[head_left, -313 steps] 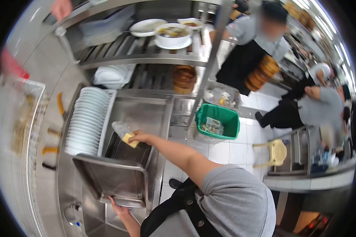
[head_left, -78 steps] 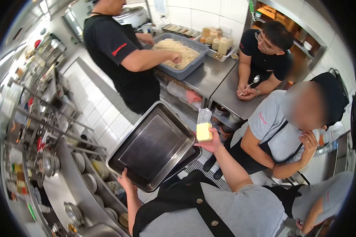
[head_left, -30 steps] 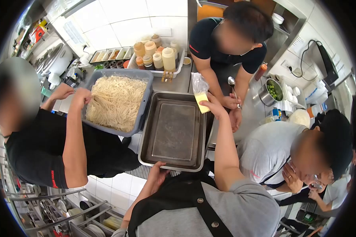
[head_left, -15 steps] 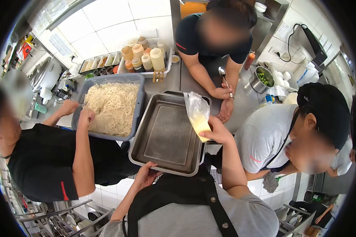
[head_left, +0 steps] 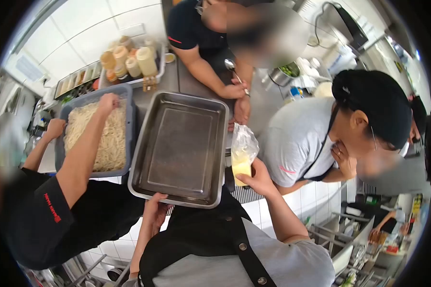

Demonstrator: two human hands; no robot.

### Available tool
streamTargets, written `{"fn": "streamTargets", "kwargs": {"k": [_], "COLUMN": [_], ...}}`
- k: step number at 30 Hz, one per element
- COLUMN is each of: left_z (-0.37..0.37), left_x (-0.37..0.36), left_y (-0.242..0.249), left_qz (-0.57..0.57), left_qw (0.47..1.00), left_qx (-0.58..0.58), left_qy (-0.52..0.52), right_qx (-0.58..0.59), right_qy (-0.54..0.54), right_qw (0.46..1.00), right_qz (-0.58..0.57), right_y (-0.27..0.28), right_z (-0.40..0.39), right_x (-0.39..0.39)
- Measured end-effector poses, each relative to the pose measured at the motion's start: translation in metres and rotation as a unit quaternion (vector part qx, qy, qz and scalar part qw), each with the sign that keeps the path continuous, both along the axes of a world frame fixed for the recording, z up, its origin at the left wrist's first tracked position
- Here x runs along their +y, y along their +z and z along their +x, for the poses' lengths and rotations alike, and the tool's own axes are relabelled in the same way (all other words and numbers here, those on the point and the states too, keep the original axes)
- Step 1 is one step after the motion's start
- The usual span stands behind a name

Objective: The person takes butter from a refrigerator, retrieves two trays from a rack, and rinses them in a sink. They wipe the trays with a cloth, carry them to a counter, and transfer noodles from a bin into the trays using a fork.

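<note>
My left hand [head_left: 155, 212] is closed on the near rim of a bare metal baking tray [head_left: 184, 148], with the thumb on top and the fingers underneath. In my right hand [head_left: 259, 178] is a pale yellow block of butter [head_left: 242, 165], partly inside a crumpled clear plastic bag [head_left: 244, 138]. The hand grips its lower end, and the block's near end is uncovered. The butter stands just to the right of the tray, apart from its rim.
At left, a person in black has both hands at a grey tub [head_left: 130, 119] of noodles [head_left: 105, 148]. Sauce bottles [head_left: 145, 61] stand behind. Across the counter, another person holds a spoon [head_left: 232, 67]. Close on my right leans a person in a black cap [head_left: 373, 98].
My view has turned, and most things sit further left. The butter has moved from over the tray's right rim to beside it. The left-hand co-worker's nearer arm has reached further over the noodles.
</note>
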State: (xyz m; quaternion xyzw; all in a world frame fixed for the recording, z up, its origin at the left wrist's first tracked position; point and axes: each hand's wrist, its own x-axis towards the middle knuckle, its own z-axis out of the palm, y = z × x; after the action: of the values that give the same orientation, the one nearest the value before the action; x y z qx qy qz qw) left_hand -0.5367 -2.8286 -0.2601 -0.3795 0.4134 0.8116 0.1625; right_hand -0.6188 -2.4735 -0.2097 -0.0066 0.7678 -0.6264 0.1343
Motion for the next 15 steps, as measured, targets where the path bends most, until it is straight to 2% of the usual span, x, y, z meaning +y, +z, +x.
{"fn": "streamTargets", "kwargs": {"k": [5, 9, 11, 15], "left_z": [-0.040, -0.056, -0.058, -0.049], "left_x": [0.008, 0.004, 0.005, -0.010], "left_y": [0.007, 0.018, 0.038, 0.060], "left_qz": [0.039, 0.033, -0.007, -0.058], "left_qw": [0.998, 0.998, 0.996, 0.990], "left_qx": [0.047, 0.060, 0.085, 0.116], "left_qy": [0.013, 0.010, 0.013, 0.053], "right_qx": [-0.048, -0.163, -0.169, -0.134], "right_qy": [-0.085, -0.136, -0.153, -0.116], "right_qw": [0.993, 0.940, 0.927, 0.976], "right_qz": [-0.059, -0.268, -0.299, -0.130], "right_y": [-0.059, -0.099, -0.124, -0.161], "right_z": [0.014, 0.034, 0.035, 0.025], "right_x": [0.000, -0.008, -0.016, -0.022]}}
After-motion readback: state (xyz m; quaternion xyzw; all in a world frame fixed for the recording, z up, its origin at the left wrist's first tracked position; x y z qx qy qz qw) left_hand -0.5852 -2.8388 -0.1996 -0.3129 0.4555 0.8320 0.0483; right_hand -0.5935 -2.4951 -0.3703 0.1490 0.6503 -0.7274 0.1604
